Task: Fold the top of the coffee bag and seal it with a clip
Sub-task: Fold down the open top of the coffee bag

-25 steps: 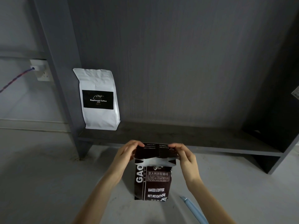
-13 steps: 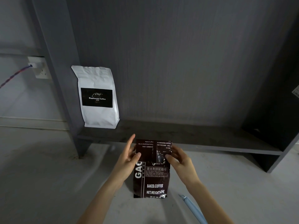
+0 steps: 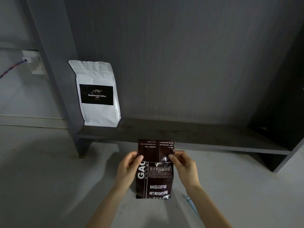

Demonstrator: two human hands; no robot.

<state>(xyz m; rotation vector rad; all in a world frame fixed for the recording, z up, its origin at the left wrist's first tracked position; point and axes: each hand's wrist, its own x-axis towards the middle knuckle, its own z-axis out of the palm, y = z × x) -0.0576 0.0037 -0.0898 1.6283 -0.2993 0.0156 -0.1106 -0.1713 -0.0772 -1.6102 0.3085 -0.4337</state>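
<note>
A view from a head-worn camera looks down at two bare hands holding a dark brown coffee bag (image 3: pixel 154 180) that stands upright on a pale grey floor (image 3: pixel 49 178), in front of a low dark shelf (image 3: pixel 189 135). The bag's top section is folded forward and down over its front, so the small print on the flap reads upside down; below it the front shows "BAKED.COFFEE" and "NET.WEIGHT:454g" in white letters. The left hand (image 3: pixel 129 168) grips the bag's left edge at the fold, thumb pressed on the front of the flap and the other fingers curled behind — closed on the bag. The right hand (image 3: pixel 185 165) does the same on the right edge, thumb on the flap's lower corner and fingers wrapped around the side, pinching it tight. Both forearms reach in from the bottom of the view. On the floor just to the right of the bag, partly hidden by the right forearm, lies a thin pale blue clip (image 3: pixel 191 205), apart from the bag and untouched. Farther back, at the left end of the shelf, a white coffee bag (image 3: pixel 97 94) with a black label stands leaning against the dark back panel. On the pale wall at far left is a white socket (image 3: pixel 35 63) with a twisted cable plugged into it.
</note>
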